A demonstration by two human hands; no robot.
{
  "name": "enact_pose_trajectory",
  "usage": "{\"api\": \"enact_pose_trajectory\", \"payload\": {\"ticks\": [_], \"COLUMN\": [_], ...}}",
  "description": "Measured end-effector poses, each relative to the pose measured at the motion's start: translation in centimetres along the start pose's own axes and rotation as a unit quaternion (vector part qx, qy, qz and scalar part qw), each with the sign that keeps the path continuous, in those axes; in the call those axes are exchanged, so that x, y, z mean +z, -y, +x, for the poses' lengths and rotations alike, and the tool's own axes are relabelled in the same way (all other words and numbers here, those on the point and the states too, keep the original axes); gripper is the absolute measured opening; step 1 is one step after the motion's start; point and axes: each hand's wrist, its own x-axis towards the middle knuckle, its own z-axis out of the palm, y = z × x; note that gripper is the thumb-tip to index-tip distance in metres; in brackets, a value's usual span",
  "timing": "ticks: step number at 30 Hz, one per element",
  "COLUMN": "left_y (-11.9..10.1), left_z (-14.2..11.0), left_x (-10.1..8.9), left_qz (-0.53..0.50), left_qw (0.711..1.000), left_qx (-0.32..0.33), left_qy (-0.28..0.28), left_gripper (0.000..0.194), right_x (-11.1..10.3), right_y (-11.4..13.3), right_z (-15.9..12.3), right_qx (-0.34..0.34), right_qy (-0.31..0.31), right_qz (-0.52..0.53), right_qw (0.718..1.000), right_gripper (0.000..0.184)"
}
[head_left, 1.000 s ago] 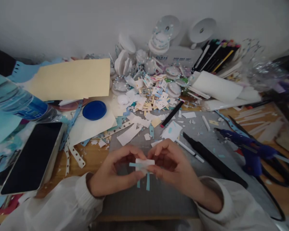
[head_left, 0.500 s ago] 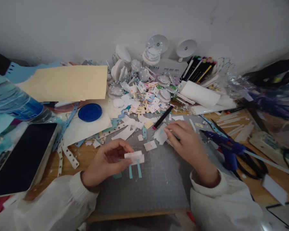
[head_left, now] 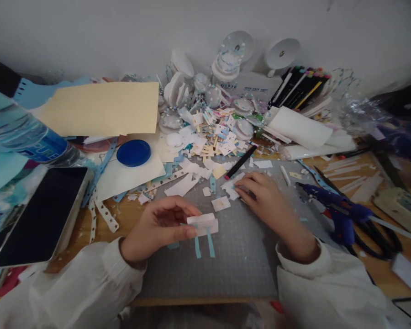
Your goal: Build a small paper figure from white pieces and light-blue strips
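My left hand [head_left: 164, 224] pinches a small folded white paper piece [head_left: 207, 225] between thumb and fingers, over the grey cutting mat [head_left: 239, 274]. Two narrow light-blue paper strips [head_left: 210, 244] hang from its lower edge. Farther right, my right hand [head_left: 269, 201] is closed, its fingertips at the edge of a torn white paper scrap [head_left: 230, 186] on the mat. The undersides of those fingers are hidden. Between the hands lies a small white paper rectangle [head_left: 221, 203]. A black marker [head_left: 240, 162] rests just beyond the scrap.
At right are a blue glue gun [head_left: 342, 210] and black-handled scissors [head_left: 380, 240]. Left stand a phone [head_left: 43, 214] and a water bottle [head_left: 27, 130], near a blue lid [head_left: 133, 152]. Behind lie a heap of paper cutouts [head_left: 219, 132], markers [head_left: 301, 87] and a white roll [head_left: 299, 128].
The view has shifted, so most things appear farther right. The scrap at my right fingertips now looks flatter against the mat. My left hand keeps its hold on the folded paper piece.
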Motion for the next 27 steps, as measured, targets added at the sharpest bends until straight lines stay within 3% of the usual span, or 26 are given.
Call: {"api": "enact_pose_trajectory", "payload": {"ticks": [17, 21, 27], "left_y": [-0.3, 0.0, 1.3], "left_z": [0.0, 0.1, 0.4], "left_x": [0.0, -0.2, -0.6], "left_qz": [0.016, 0.134, 0.371], "left_qw": [1.000, 0.990, 0.917], "left_qx": [0.013, 0.036, 0.115], "left_qy": [0.008, 0.019, 0.087], "left_gripper": [0.022, 0.024, 0.027], "right_x": [1.1, 0.9, 0.9], "right_y": [-0.2, 0.2, 0.2], "right_z": [0.4, 0.5, 0.4], "right_qx": [0.011, 0.036, 0.032], "right_qy": [-0.020, -0.040, -0.034], "right_qz": [0.029, 0.040, 0.061], "right_qw": [0.999, 0.998, 0.997], "right_gripper": [0.011, 0.011, 0.012]}}
